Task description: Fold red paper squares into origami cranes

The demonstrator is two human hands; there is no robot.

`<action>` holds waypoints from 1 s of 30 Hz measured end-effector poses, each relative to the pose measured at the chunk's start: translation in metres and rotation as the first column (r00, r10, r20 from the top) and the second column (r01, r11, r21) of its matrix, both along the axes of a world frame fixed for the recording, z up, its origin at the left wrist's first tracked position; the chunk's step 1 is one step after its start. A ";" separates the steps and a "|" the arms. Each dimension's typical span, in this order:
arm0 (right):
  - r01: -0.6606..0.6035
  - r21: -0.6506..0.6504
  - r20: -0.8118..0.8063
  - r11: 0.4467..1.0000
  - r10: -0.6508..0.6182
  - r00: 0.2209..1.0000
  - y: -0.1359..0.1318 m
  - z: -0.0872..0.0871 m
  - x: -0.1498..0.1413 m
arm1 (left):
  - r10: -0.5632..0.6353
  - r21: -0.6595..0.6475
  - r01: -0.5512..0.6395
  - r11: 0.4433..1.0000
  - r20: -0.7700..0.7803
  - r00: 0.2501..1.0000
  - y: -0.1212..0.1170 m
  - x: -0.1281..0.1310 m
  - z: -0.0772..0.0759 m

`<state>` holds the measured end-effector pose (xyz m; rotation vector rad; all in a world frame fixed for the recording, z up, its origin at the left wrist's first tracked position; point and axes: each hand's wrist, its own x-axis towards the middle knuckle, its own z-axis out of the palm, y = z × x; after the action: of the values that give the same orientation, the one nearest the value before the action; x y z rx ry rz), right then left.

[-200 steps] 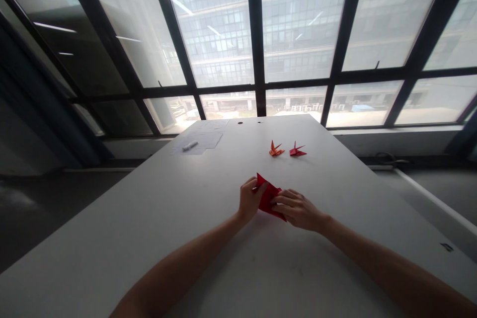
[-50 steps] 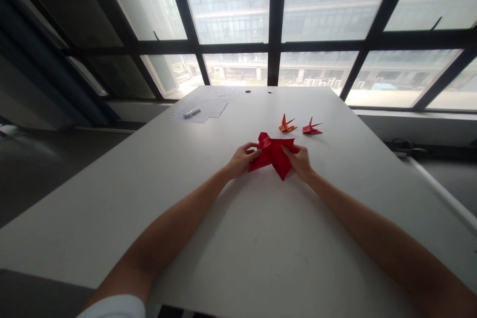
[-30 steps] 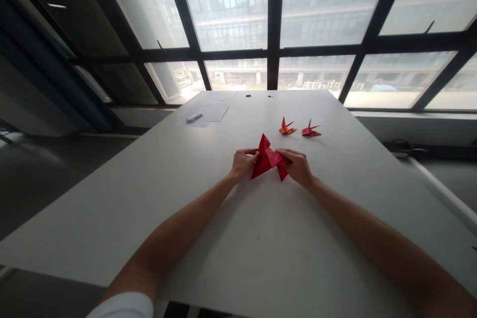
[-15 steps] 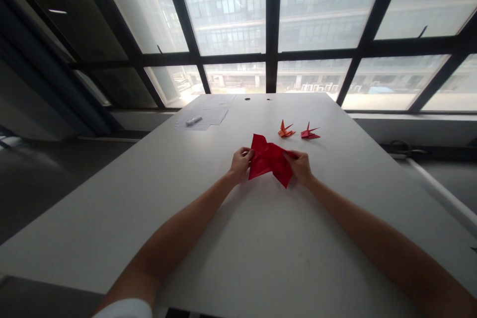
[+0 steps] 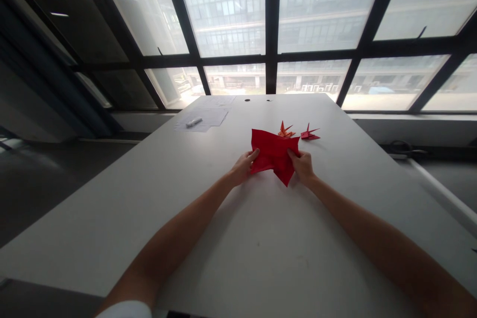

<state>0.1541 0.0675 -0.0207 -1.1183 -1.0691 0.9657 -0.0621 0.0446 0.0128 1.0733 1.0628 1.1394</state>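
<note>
Over at the far left of the white table (image 5: 238, 238), close to its left edge, loose papers (image 5: 216, 116) lie overlapping, with a pale, marker-like tube (image 5: 194, 122) resting on top.

Moving right, here's the left hand (image 5: 243, 166), thumb in front, pinching the left side of a red sheet (image 5: 274, 151). And that sheet is the centre of the action, out over the middle of the table, opened wide between the two hands! It isn't flat: the surface looks creased, the lower edge breaks into a notch, and a pointed corner hangs down at the right. Whether it touches the table, I can't tell.

Just beyond its top edge, partly hidden by it, sits an orange folded-paper figure (image 5: 282, 130), spiky points up. Then the right hand (image 5: 302, 164), its thumb pressed on the sheet's right side, gripping it firmly enough to hold it out. Farther right, just beside the orange one, a darker red folded-paper figure (image 5: 309, 134) stands on the table.

So the step in hand, as I judge it, is opening and handling the creased sheet. The next move calls for an even hold on both sides and gentle tension, since thin paper could tear or buckle. As for containers, I can't make one out.
</note>
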 end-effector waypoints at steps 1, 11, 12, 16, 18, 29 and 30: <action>0.028 0.026 0.052 0.999 -0.029 0.998 0.001 0.000 0.002 | -0.093 -0.043 0.092 0.995 -0.029 0.995 -0.002 -0.001 0.002; 0.175 0.170 0.284 0.970 -0.219 0.934 0.007 -0.002 0.015 | -0.059 0.150 0.108 0.983 -0.300 0.952 -0.008 0.006 -0.007; 0.181 0.188 0.305 0.965 -0.232 0.923 0.006 0.000 0.015 | -0.071 0.152 0.120 0.981 -0.293 0.954 -0.008 0.005 -0.006; 0.134 0.290 0.452 0.948 -0.259 0.854 -0.002 0.011 0.014 | -0.047 0.087 0.067 0.994 -0.210 0.977 -0.004 0.000 -0.005; 0.132 0.332 0.506 0.934 -0.294 0.811 -0.007 0.015 0.013 | 0.024 0.056 -0.017 0.998 -0.120 0.992 -0.002 0.000 -0.004; 0.242 0.367 0.351 0.898 -0.374 0.858 -0.019 0.021 -0.007 | 0.147 -0.184 -0.092 0.979 0.314 0.938 -0.014 0.019 -0.001; 0.241 0.370 0.336 0.897 -0.371 0.865 -0.022 0.021 -0.009 | 0.106 -0.191 -0.050 0.980 0.298 0.949 -0.016 0.020 0.000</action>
<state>0.1447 0.0459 0.0006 -1.1969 -1.2696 0.2913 -0.0416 0.0283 0.0131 0.6886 0.9465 1.2031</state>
